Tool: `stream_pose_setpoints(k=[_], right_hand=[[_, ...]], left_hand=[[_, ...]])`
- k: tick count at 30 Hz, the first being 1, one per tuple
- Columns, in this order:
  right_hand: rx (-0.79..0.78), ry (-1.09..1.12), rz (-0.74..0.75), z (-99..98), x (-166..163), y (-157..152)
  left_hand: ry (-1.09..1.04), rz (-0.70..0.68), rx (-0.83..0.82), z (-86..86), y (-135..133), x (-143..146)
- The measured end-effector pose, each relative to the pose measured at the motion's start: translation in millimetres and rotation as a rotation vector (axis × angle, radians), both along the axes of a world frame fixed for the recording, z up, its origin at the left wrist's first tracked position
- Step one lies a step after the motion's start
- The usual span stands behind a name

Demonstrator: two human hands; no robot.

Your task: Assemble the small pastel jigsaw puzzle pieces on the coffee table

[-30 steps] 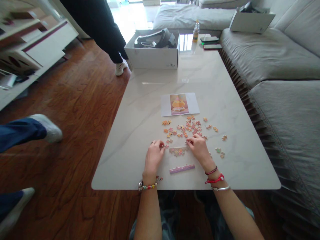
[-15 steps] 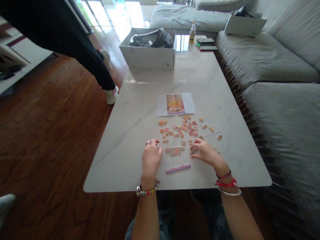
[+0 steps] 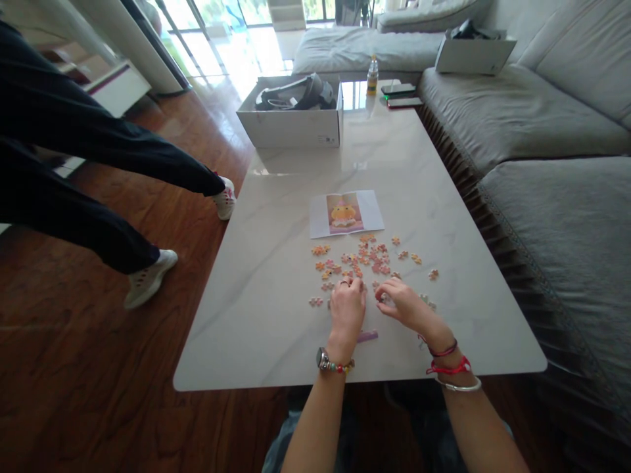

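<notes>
The left hand [image 3: 348, 309] is low over the table [image 3: 246, 315], with its fingers bent down. Its back hides what is under it, so I cannot tell if it grips a piece. The right hand [image 3: 404, 305] is just beside it, to its right. Its thumb and fingers are curved toward each other, about half closed. Something pale shows by the fingertips, but it is too small for me to tell if the hand holds it.

A purple strip [image 3: 367, 336] lies just below the left hand, which covers part of it. A few little pink pieces [image 3: 315, 301] sit to the left of that hand. Most of the puzzle pieces [image 3: 379, 258] lie in a loose bunch just past both hands. Some greenish pieces [image 3: 428, 301] are near the right hand, by its wrist, and one orange piece [image 3: 433, 274] is a bit past them. Farther past the hands is a white paper [image 3: 319, 220] with a yellow character on it. Well past the left hand stands a big white box [image 3: 296, 129].
</notes>
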State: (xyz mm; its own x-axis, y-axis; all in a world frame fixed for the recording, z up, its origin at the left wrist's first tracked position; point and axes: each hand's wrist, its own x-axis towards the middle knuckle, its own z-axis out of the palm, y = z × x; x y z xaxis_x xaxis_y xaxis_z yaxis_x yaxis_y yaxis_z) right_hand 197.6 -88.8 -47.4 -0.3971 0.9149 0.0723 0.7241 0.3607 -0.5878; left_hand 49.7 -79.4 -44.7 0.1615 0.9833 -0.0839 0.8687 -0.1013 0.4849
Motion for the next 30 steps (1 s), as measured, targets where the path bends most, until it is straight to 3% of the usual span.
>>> stream_pose_setpoints(k=[6, 11, 16, 21, 30], right_hand=[[-0.015, 0.163, -0.204, -3.0, 16.4, 2.7], [-0.004, 0.3, -0.29, -1.3, 11.9, 3.0], [-0.025, 0.468, -0.253, 5.4, -2.0, 1.1], [0.02, 0.454, -0.185, 6.8, -25.0, -3.7], [-0.063, 0.42, -0.098, 1.7, -22.9, -1.9]], left_hand=[[-0.049, -0.025, -0.026, -2.0, 5.9, -1.1], [-0.126, -0.013, -0.038, -3.2, 7.6, -6.7], [-0.383, 0.115, -0.081, 2.0, 11.9, -24.4], [-0.785, 0.016, -0.459, 5.9, 8.6, -32.8], [-0.917, 0.033, -0.553, 9.8, 5.9, -41.1]])
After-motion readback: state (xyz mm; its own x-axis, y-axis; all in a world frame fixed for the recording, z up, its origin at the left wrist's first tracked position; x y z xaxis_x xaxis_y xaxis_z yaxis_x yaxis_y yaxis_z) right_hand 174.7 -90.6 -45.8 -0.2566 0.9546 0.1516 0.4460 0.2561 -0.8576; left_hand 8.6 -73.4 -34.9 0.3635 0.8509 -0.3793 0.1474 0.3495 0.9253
